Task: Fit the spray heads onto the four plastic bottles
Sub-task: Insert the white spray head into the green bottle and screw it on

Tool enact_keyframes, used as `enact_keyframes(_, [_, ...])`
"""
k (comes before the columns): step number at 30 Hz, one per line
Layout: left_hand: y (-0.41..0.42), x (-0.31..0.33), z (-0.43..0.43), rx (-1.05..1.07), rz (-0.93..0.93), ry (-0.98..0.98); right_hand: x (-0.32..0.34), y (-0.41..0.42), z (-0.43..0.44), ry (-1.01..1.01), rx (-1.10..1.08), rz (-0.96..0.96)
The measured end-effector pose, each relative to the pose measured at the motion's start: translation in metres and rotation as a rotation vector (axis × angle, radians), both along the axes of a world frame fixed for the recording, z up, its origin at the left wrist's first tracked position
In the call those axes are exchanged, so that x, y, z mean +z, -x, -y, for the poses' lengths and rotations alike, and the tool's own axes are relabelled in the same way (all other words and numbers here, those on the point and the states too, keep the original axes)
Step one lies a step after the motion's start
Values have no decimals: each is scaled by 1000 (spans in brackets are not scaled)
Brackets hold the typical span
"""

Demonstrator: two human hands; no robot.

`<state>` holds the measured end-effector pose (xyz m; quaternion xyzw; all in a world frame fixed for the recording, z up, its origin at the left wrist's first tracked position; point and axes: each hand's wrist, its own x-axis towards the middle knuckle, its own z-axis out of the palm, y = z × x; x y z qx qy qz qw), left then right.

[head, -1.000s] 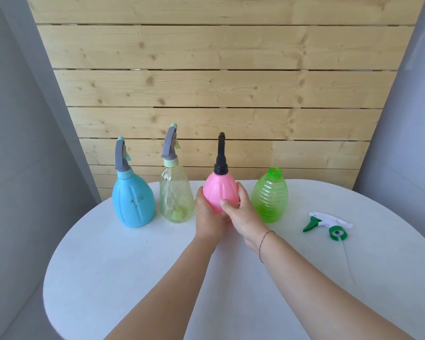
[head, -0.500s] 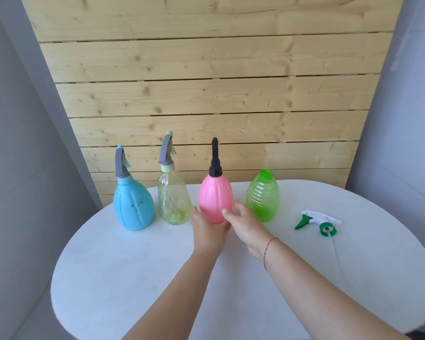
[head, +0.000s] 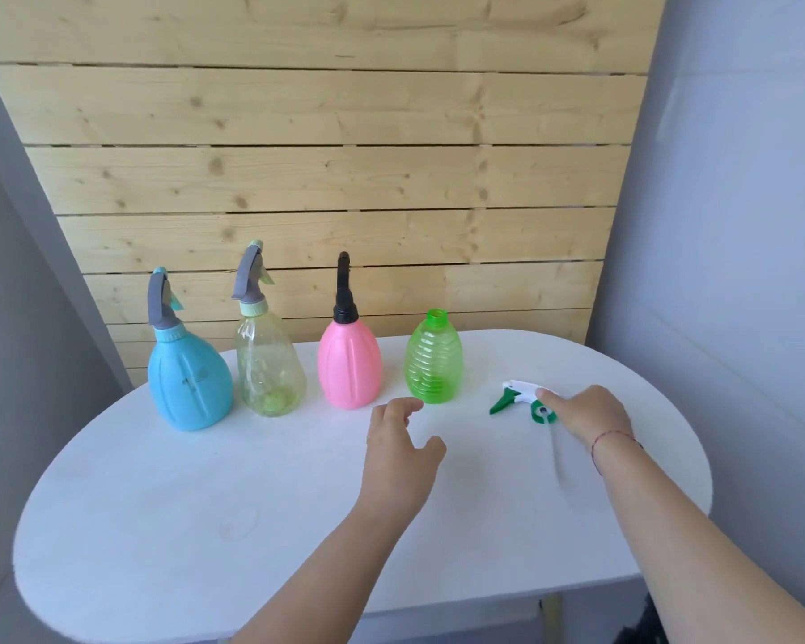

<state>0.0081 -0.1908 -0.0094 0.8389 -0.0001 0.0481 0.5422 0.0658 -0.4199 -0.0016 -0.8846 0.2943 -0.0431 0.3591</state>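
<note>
Head view: both your hands have left the pink bottle (head: 349, 364), which stands capped on the worktop (head: 205, 504). Your left hand (head: 403, 450) hovers before it, fingers loosely curled and holding nothing. Your right hand (head: 586, 411) has moved right onto the loose spray head (head: 514, 398), which lies just beside the uncapped green bottle (head: 433, 364). Its fingers (head: 549, 396) touch the head, but I cannot tell if they grip it.

Four bottles stand in a row at the back of the table (head: 205, 527), before the plank wall (head: 321, 178): first bottle (head: 189, 383), second bottle (head: 268, 364), third bottle (head: 349, 364) and fourth bottle (head: 433, 364), left to right. The loose spray head (head: 514, 397) lies right of the fourth bottle, with the right hand (head: 586, 411) touching it. The left hand (head: 400, 453) is in front of the third and fourth bottles.
</note>
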Motion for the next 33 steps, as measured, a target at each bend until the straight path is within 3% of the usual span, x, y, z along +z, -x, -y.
enact_keyframes(14, [-53, -1, 43, 107, 139, 21, 0, -10, -6, -83, 3, -49])
enact_keyframes(23, [-97, -7, 54, 236, 64, 56, 8, -8, 15, -954, -96, 314])
enact_keyframes(25, [-96, -9, 52, 253, 67, 48, 19, -7, 14, -1034, -57, 398])
enact_keyframes(33, [-44, -5, 28, 121, 69, -5, 111, 16, -30, -839, 189, 637])
